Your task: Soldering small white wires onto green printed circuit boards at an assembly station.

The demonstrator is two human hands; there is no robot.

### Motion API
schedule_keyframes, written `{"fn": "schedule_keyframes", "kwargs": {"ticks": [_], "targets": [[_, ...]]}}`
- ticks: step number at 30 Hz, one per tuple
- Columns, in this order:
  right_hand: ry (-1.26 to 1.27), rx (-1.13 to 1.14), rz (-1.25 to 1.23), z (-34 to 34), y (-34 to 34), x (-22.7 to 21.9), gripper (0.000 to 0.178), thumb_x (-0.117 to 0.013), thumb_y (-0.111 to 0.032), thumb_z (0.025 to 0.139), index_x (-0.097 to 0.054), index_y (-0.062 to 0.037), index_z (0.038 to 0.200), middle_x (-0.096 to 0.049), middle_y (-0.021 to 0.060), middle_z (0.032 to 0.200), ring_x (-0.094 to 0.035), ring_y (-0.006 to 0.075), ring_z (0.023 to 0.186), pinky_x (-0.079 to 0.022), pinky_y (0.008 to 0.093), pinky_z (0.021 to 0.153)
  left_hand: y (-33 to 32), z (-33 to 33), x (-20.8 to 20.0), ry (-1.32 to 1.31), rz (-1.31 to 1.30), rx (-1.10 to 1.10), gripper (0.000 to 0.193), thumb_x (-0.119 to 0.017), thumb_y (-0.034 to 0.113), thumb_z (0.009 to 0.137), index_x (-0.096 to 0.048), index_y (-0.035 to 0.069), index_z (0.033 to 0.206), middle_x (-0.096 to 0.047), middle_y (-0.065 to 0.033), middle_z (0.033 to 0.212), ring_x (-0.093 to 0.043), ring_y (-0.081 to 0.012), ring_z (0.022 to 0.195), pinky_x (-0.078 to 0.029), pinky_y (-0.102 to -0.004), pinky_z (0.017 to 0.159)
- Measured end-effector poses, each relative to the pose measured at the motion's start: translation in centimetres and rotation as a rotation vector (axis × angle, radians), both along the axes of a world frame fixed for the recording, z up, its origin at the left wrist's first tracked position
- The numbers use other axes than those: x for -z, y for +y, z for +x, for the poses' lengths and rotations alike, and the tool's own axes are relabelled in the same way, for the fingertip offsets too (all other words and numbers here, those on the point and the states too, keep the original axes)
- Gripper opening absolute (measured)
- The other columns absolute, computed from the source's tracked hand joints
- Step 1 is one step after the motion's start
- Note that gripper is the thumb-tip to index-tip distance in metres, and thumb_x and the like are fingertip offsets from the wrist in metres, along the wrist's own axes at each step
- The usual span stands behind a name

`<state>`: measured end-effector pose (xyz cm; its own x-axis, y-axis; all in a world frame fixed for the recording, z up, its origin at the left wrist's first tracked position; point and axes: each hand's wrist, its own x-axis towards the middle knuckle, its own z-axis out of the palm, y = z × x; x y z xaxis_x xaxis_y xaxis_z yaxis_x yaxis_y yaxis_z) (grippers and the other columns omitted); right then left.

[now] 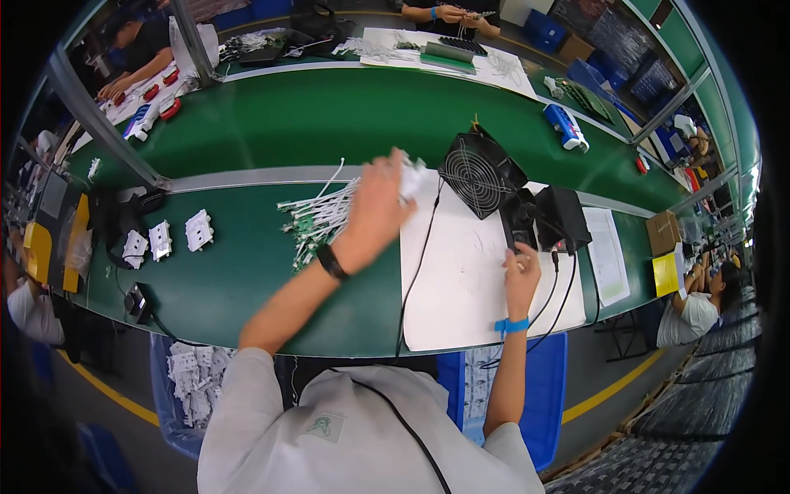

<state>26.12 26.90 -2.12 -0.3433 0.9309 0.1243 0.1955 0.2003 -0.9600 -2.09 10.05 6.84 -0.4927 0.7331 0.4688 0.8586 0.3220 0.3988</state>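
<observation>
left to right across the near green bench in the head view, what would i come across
Three white plates → bundle of white cables → black fan → black box → paper sheet

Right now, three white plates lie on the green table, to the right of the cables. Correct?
Not quite, the side is wrong. The head view shows the three white plates to the left of the cables. The count and their place on the green table are right.
</observation>
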Motion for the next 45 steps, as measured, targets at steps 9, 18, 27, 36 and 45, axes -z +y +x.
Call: {"fn": "schedule_keyframes", "kwargs": {"ticks": [9, 18, 27, 36, 45], "targets": [[-0.018, -0.516, 0.085, -10.6, -9.1, -4.3, 0.017, -0.071, -0.009, 0.095, -0.069, 0.0000, 0.109, -0.065, 0.0054, 0.070, -0.061, 0.0079, 0.065, -0.046, 0.0251, 0.058, -7.5, -17.7, 3.1, 0.056, -0.139, -0.490, 0.104, -0.070, 0.060, 0.088, -0.027, -0.004, 0.158, -0.024, -0.0374, 0.160, -0.037, -0.0511, 0.142, -0.033, -0.0677, 0.110], [-0.047, -0.978, 0.672, -25.5, -15.5, -6.3, 0.009, -0.070, -0.010, 0.087, -0.071, -0.0039, 0.094, -0.064, 0.0118, 0.091, -0.062, 0.0313, 0.089, -0.051, 0.0424, 0.080, -27.6, -16.7, 0.2, -0.127, -0.612, -0.673, 0.112, -0.084, 0.056, 0.074, -0.034, 0.002, 0.158, -0.032, -0.0315, 0.160, -0.029, -0.0472, 0.150, -0.021, -0.0645, 0.121], [-0.245, -1.051, 0.928, -28.8, -17.2, -4.9, 0.013, -0.074, -0.011, 0.080, -0.071, -0.0037, 0.090, -0.064, 0.0129, 0.097, -0.062, 0.0326, 0.100, -0.049, 0.0455, 0.088, -34.1, -17.0, 2.8, -0.282, -0.347, -0.554, 0.092, -0.092, 0.038, 0.068, -0.054, -0.001, 0.142, -0.055, -0.0219, 0.135, -0.055, -0.0407, 0.126, -0.049, -0.0443, 0.105], [0.366, -0.582, 0.915, -26.4, -15.2, -10.9, 0.016, -0.073, 0.005, 0.085, -0.073, -0.0014, 0.100, -0.072, 0.0136, 0.097, -0.070, 0.0312, 0.086, -0.056, 0.0373, 0.074, -31.0, -13.9, 0.3, -0.121, -0.085, -0.435, 0.090, -0.093, 0.034, 0.069, -0.052, -0.006, 0.138, -0.053, -0.0189, 0.126, -0.058, -0.0385, 0.116, -0.050, -0.0416, 0.102], [0.552, -0.303, 0.758, -22.9, -14.3, -16.2, 0.022, -0.066, 0.011, 0.089, -0.073, -0.0003, 0.107, -0.069, 0.0133, 0.101, -0.067, 0.0271, 0.090, -0.054, 0.0349, 0.079, -25.4, -10.6, -2.4, -1.534, 0.532, 0.442, 0.065, -0.030, 0.053, 0.111, -0.037, 0.010, 0.159, -0.060, -0.0158, 0.141, -0.068, -0.0228, 0.099, -0.053, -0.0297, 0.070]]}}
